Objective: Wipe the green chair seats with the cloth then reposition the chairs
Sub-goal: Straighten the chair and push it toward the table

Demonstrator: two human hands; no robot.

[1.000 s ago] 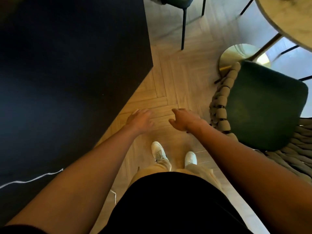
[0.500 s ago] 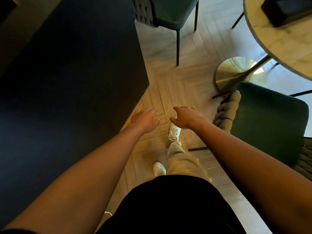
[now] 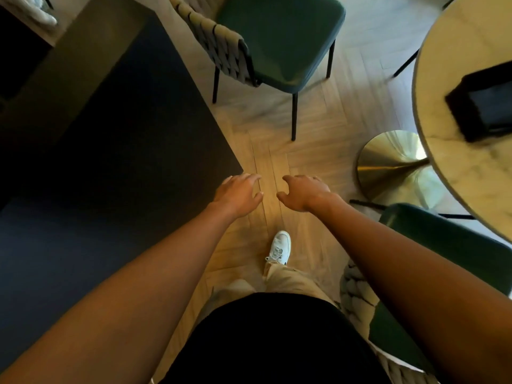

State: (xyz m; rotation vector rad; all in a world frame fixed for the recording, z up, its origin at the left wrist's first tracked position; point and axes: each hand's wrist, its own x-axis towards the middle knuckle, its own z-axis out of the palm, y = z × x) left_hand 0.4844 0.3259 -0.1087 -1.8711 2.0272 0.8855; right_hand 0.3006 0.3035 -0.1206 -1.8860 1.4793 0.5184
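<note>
1. Reaching forward over the herringbone wood floor (image 3: 318,151), the left hand (image 3: 238,194) and right hand (image 3: 304,196) sit at the centre of the frame, just apart, both released with fingers loosely spread and grasping nothing.
2. One green chair (image 3: 279,37) stands at the upper centre: smooth rounded seat pad, thick woven grey backrest, thin black metal legs.
3. A second green chair (image 3: 443,245) lies at the lower right, partly hidden under the right forearm, its braided back showing beside the trousers.
4. No cloth can be made out anywhere in the frame.
5. A round marble table (image 3: 454,151) fills the right edge on a polished brass cone base (image 3: 388,159), carrying a flat black box (image 3: 484,103).
6. A matte black slab (image 3: 110,162) covers the left side.
7. Compared with half a second ago, the upper chair shows far more of its seat, the near chair has slid lower, and only one white sneaker (image 3: 279,246) is visible.
</note>
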